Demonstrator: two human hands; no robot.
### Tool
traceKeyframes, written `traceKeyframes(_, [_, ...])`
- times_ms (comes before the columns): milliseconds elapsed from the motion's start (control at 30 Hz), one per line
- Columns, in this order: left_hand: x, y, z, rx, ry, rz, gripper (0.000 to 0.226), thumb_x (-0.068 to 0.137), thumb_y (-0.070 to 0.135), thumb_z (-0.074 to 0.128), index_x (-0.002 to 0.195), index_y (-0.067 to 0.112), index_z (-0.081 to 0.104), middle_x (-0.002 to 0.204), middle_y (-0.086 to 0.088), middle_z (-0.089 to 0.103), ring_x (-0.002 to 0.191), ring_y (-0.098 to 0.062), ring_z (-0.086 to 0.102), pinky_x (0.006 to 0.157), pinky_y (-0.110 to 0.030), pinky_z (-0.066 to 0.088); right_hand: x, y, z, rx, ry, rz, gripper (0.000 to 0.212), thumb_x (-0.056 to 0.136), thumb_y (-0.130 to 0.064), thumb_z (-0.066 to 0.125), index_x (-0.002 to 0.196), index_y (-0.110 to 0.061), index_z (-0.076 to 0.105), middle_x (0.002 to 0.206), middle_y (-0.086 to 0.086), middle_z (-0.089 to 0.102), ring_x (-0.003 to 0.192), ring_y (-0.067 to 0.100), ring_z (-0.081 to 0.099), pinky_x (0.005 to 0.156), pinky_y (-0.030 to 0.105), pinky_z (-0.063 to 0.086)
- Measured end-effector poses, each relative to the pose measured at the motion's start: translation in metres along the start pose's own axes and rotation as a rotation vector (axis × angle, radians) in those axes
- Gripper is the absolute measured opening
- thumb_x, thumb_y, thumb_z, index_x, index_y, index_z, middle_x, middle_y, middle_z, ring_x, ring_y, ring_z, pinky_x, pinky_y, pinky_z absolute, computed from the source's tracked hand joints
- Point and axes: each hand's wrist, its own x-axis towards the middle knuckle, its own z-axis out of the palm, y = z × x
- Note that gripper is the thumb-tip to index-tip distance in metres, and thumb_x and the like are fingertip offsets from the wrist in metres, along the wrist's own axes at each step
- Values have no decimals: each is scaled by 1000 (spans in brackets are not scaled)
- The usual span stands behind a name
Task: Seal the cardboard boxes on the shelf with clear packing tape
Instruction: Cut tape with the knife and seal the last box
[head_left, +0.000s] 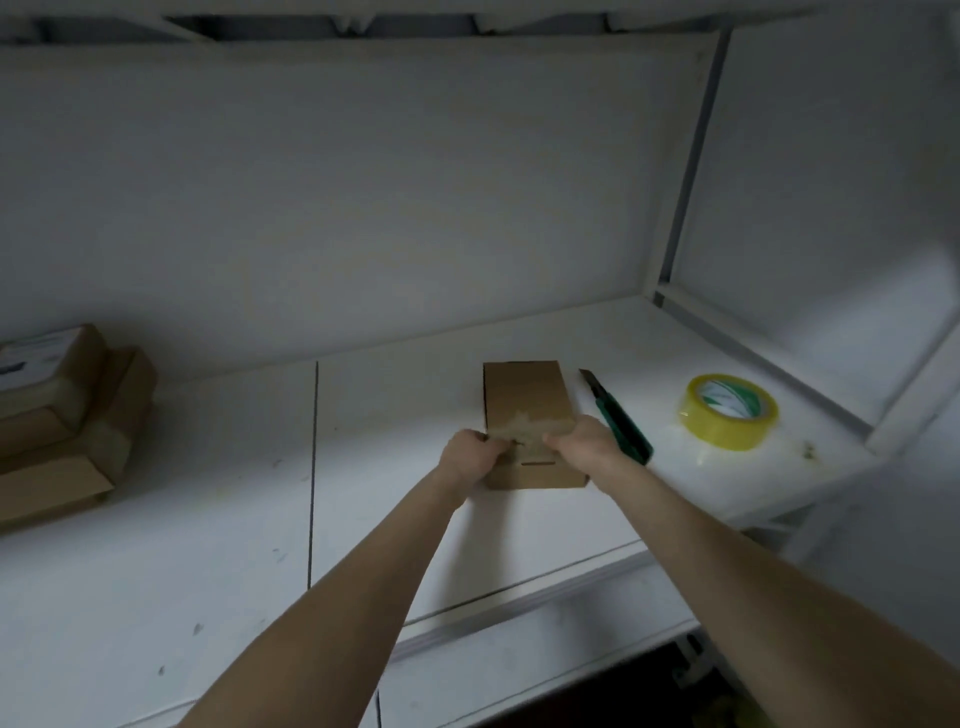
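Left hand (470, 453) and right hand (577, 439), fingers curled, pinch a tape strip (524, 429) across the cardboard box (523, 392); pressing outward evenly should prevent wrinkles.

Stockroom/packing area: white metal shelf (519, 525), stacked boxes (62, 415), tape roll (727, 413), cutter (621, 423).

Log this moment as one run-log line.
left grip holds cardboard box | right grip holds box | tape strip across top | tape roll, utility knife idle
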Motion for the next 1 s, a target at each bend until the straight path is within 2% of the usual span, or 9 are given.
traceKeyframes(100, [-19,5,-11,-282,61,-32,37,86,23,68,119,13,56,107,-10,62,94,-25,60,81,-37,52,-10,-6,1,203,-62,-6,49,94,-38,61,132,-9,51,121,8,61,105,28,61,83,39,55])
traceKeyframes(200, [-43,17,-28,-485,133,70,52,84,12,70,130,13,45,104,-8,58,90,-24,62,79,-37,56,-25,-23,2,398,-120,-117,38,95,-28,62,130,-15,54,128,7,62,112,28,60,93,42,52])
traceKeyframes(333, [-73,31,-56,-107,510,249,68,80,18,71,140,12,39,114,-5,63,103,-25,62,84,-29,49,-55,-69,13,408,-165,-363,43,96,-33,59,136,-19,51,126,-3,58,113,22,56,93,32,45])
traceKeyframes(467, [-99,30,-91,206,741,325,69,84,27,66,144,15,34,125,-6,62,113,-27,59,90,-34,47,-99,-125,29,671,-533,-312,43,91,-58,53,122,-27,57,111,-5,65,100,21,61,78,36,50])
traceKeyframes(600, [-117,22,-120,250,764,382,78,77,30,70,145,22,31,128,3,61,112,-22,60,89,-33,49,-122,-167,54,826,-688,-245,44,83,-57,65,108,-20,66,99,2,73,88,19,70,66,32,56])
traceKeyframes(733, [-126,2,-158,244,737,399,66,79,24,63,140,19,39,122,-5,63,109,-24,61,88,-39,52,-132,-198,85,793,-719,-206,24,83,-38,74,87,-15,69,83,3,72,77,19,68,66,32,57])
traceKeyframes(800, [-124,-15,-183,267,720,386,60,81,23,59,138,16,43,123,-9,62,110,-26,60,89,-39,52,-129,-211,109,783,-673,-192,15,85,-22,71,95,-10,68,84,8,71,73,21,68,52,29,55])
traceKeyframes(867, [-119,-34,-209,369,725,360,52,85,18,58,136,13,47,129,-10,58,113,-28,58,91,-39,50,-123,-224,136,868,-627,-138,31,88,-13,66,117,-4,61,101,16,68,83,28,66,46,30,54])
traceKeyframes(1000, [-104,-69,-258,487,703,256,47,86,13,56,132,14,53,133,-8,50,115,-28,54,87,-37,49,-107,-242,191,803,-524,-61,37,91,-16,62,125,-6,53,117,19,59,100,32,58,42,29,53])
